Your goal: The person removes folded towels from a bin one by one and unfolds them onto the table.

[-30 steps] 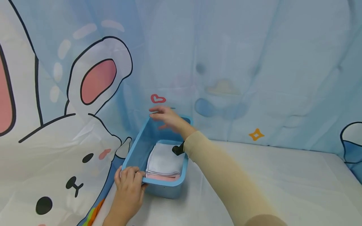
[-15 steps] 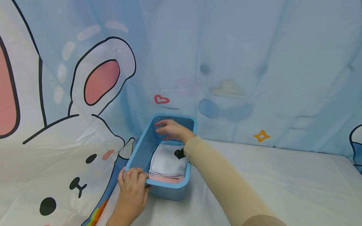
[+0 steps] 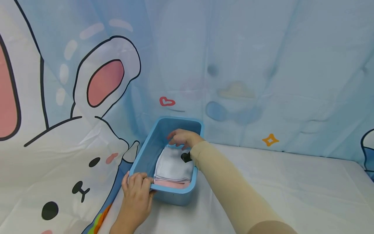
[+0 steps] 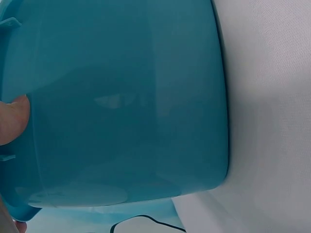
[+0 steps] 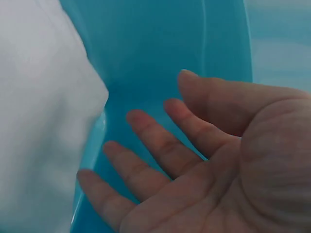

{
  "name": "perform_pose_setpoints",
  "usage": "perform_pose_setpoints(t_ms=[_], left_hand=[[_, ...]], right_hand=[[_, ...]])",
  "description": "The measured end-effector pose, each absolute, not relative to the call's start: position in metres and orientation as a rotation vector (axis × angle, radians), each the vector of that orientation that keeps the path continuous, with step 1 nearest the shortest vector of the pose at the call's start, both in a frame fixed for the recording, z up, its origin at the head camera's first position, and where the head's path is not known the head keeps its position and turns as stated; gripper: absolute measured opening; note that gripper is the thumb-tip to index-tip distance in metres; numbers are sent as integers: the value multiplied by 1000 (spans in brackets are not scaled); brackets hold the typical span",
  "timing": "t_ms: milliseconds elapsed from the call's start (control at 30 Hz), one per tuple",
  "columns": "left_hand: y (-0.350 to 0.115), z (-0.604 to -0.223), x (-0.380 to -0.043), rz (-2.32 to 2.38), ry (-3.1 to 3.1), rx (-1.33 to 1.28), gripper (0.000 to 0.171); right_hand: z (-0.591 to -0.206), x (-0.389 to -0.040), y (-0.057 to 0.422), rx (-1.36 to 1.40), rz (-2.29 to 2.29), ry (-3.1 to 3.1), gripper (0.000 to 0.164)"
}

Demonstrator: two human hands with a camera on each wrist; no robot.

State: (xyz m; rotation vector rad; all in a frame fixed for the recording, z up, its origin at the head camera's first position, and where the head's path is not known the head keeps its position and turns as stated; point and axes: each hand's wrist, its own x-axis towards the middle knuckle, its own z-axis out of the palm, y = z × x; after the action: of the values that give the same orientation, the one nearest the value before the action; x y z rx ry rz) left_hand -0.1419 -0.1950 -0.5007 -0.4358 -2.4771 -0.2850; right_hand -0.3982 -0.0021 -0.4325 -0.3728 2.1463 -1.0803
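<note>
A blue plastic bin [image 3: 175,196] stands on the white surface. In it lies a folded white cloth [image 3: 172,165] on top of a folded pink cloth [image 3: 172,184]. My left hand [image 3: 136,198] grips the bin's near left rim, fingers over the edge; in the left wrist view its thumb [image 4: 13,119] presses the outer wall. My right hand [image 3: 184,137] reaches into the bin's far end, just beyond the white cloth. The right wrist view shows its fingers [image 5: 153,143] spread and slightly bent, holding nothing, with the little fingertip right at the cloth's edge [image 5: 73,126].
A blue curtain [image 3: 233,81] hangs behind the bin, and a rabbit-print sheet [image 3: 111,156] is on the left. White covered surface [image 3: 280,188] extends to the right. A black device [image 3: 186,157] sits at my right wrist over the white cloth.
My right hand has come down from above the bin's far rim into the bin, toward the cloth. The left hand keeps its hold on the rim.
</note>
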Motion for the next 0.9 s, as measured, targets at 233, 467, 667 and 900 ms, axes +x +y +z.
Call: perform_pose_setpoints(t_ms=[233, 467, 667, 900], left_hand=[[-196, -501, -143, -294, -2468, -455, 46], [-196, -501, -141, -296, -2477, -441, 45], [-196, -500, -140, -295, -2484, -437, 46], [-196, -499, -141, -297, -2485, -438, 46]], right_hand=[[-435, -402, 0, -373, -922, 2176, 53], [-432, -403, 0, -370, -699, 2221, 55], [-431, -402, -1, -35, -508, 2331, 68], [-432, -404, -1, -37, -467, 2309, 56]])
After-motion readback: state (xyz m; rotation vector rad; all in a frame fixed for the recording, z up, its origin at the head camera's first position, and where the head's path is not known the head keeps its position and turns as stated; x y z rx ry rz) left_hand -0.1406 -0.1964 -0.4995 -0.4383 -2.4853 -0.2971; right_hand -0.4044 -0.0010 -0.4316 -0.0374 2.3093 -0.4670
